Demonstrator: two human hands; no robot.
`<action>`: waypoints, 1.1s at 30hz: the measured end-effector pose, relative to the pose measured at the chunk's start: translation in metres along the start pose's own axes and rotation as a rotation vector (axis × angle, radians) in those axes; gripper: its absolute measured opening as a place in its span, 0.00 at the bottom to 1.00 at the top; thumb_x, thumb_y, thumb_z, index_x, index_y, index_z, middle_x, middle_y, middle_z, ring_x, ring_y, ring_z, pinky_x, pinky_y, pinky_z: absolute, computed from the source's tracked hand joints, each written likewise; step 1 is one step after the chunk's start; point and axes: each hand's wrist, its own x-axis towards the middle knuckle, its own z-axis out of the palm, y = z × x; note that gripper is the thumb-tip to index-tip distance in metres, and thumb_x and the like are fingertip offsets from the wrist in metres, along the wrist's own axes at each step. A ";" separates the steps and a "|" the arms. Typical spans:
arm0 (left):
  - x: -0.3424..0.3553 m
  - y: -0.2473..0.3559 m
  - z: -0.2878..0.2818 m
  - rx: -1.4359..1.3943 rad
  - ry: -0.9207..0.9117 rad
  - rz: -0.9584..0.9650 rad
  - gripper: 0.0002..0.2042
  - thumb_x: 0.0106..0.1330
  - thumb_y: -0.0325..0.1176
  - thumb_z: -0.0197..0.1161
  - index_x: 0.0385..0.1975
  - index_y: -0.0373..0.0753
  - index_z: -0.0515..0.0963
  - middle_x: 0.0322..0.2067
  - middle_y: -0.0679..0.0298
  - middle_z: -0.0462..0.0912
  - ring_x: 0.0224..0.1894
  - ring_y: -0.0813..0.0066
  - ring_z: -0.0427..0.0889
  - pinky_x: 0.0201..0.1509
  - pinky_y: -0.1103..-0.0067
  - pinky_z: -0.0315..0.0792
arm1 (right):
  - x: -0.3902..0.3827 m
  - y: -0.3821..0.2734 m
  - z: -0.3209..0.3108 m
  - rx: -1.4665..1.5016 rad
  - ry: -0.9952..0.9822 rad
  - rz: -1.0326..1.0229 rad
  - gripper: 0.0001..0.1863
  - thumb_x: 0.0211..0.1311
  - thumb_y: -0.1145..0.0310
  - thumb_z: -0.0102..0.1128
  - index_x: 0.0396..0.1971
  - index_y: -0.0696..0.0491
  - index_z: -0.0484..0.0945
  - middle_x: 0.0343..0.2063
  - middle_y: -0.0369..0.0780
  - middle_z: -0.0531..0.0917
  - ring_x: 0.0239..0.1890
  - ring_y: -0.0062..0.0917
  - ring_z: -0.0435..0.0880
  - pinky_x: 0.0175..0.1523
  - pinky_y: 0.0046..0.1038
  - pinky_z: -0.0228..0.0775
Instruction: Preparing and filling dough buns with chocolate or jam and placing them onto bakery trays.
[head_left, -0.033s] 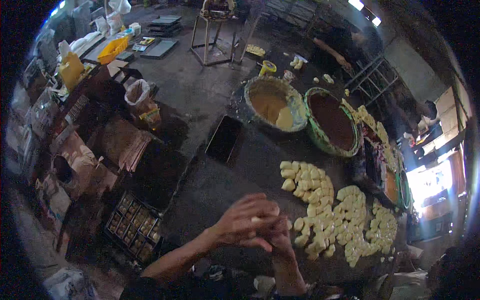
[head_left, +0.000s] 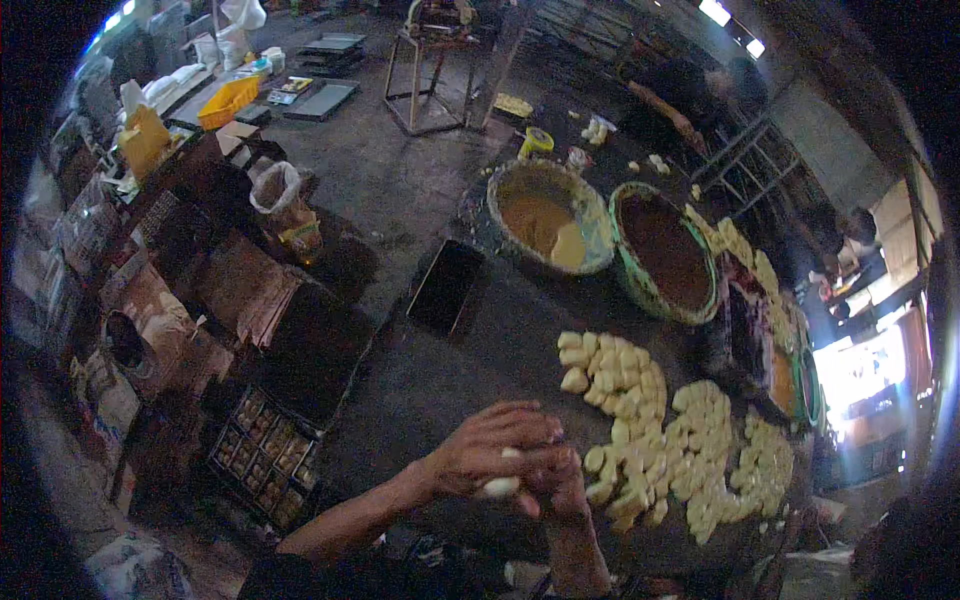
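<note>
Low in the frame, left hand (head_left: 490, 447) and right hand (head_left: 555, 483) cup together around a pale dough piece (head_left: 500, 487), seemingly rolling it; squeezed unevenly it could slip onto the dark table (head_left: 440, 380) or bump the finished pieces (head_left: 660, 450) just right.

We see pale cream dough pieces (head_left: 660, 440) on the dark grey table (head_left: 450, 380), a tan filling bowl (head_left: 545, 215), a reddish-brown, green-rimmed bowl (head_left: 665, 250), and a yellow crate (head_left: 228, 100).
</note>
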 end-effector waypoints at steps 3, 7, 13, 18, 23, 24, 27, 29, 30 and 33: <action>0.014 -0.027 0.009 -0.288 0.206 -0.141 0.24 0.52 0.44 0.67 0.49 0.43 0.76 0.53 0.55 0.74 0.58 0.57 0.71 0.60 0.59 0.65 | 0.039 -0.034 -0.042 -0.010 -0.214 0.320 0.22 0.55 0.66 0.63 0.48 0.59 0.74 0.54 0.40 0.73 0.55 0.25 0.73 0.55 0.31 0.69; 0.001 -0.051 0.017 -0.289 0.671 -0.905 0.17 0.62 0.43 0.63 0.41 0.35 0.76 0.45 0.55 0.77 0.45 0.61 0.79 0.47 0.69 0.73 | 0.154 -0.044 -0.038 -0.309 -0.568 0.204 0.32 0.52 0.69 0.61 0.60 0.55 0.67 0.59 0.46 0.70 0.61 0.34 0.68 0.65 0.35 0.60; -0.003 -0.032 0.012 0.105 0.519 -0.997 0.09 0.66 0.35 0.60 0.37 0.35 0.76 0.35 0.54 0.80 0.39 0.62 0.82 0.42 0.70 0.74 | 0.391 -0.049 -0.146 -2.020 -0.183 0.100 0.24 0.60 0.63 0.51 0.56 0.53 0.70 0.57 0.48 0.70 0.60 0.44 0.67 0.59 0.68 0.41; -0.004 -0.024 0.007 0.075 0.551 -1.073 0.09 0.66 0.34 0.59 0.36 0.34 0.77 0.32 0.54 0.81 0.38 0.61 0.82 0.42 0.70 0.75 | 0.404 -0.046 -0.178 -2.089 -0.475 0.313 0.21 0.61 0.60 0.53 0.52 0.53 0.74 0.44 0.45 0.80 0.50 0.39 0.77 0.57 0.48 0.62; 0.033 -0.013 0.003 -0.275 0.556 -1.013 0.11 0.68 0.34 0.57 0.45 0.35 0.75 0.41 0.56 0.80 0.45 0.66 0.81 0.48 0.71 0.74 | 0.286 -0.084 -0.142 -0.505 -0.242 0.257 0.13 0.64 0.62 0.52 0.37 0.56 0.78 0.26 0.38 0.82 0.32 0.29 0.82 0.39 0.29 0.75; 0.038 -0.017 0.009 -0.295 0.544 -1.020 0.11 0.68 0.34 0.57 0.45 0.35 0.75 0.41 0.56 0.80 0.45 0.66 0.81 0.48 0.71 0.74 | 0.246 -0.085 -0.129 -0.083 -0.350 0.317 0.11 0.64 0.65 0.52 0.36 0.57 0.76 0.25 0.36 0.81 0.28 0.26 0.81 0.37 0.30 0.75; 0.043 -0.008 0.025 -0.780 0.540 -0.847 0.13 0.70 0.32 0.53 0.51 0.37 0.69 0.43 0.62 0.78 0.45 0.70 0.80 0.48 0.74 0.75 | 0.132 -0.078 -0.086 0.094 -0.154 0.310 0.10 0.62 0.68 0.56 0.38 0.59 0.76 0.26 0.38 0.82 0.29 0.24 0.81 0.38 0.25 0.74; 0.029 -0.009 0.032 -0.981 0.638 -0.992 0.12 0.71 0.34 0.52 0.51 0.38 0.69 0.43 0.62 0.78 0.44 0.69 0.80 0.48 0.73 0.76 | 0.075 -0.073 -0.064 0.001 -0.089 0.056 0.12 0.62 0.67 0.58 0.39 0.60 0.76 0.28 0.39 0.83 0.29 0.24 0.82 0.38 0.24 0.74; 0.023 -0.006 0.034 -1.157 0.753 -1.146 0.12 0.72 0.36 0.50 0.50 0.38 0.68 0.43 0.62 0.77 0.42 0.69 0.81 0.49 0.73 0.77 | 0.056 -0.067 -0.060 -0.354 0.000 0.065 0.14 0.62 0.67 0.56 0.43 0.60 0.76 0.33 0.41 0.83 0.34 0.28 0.83 0.41 0.29 0.75; 0.011 0.021 0.033 -1.126 0.728 -1.010 0.11 0.72 0.35 0.51 0.48 0.36 0.70 0.40 0.61 0.78 0.39 0.72 0.81 0.42 0.75 0.80 | 0.019 -0.054 -0.028 -0.939 0.124 0.010 0.17 0.63 0.66 0.55 0.48 0.59 0.75 0.34 0.43 0.84 0.34 0.28 0.84 0.41 0.29 0.75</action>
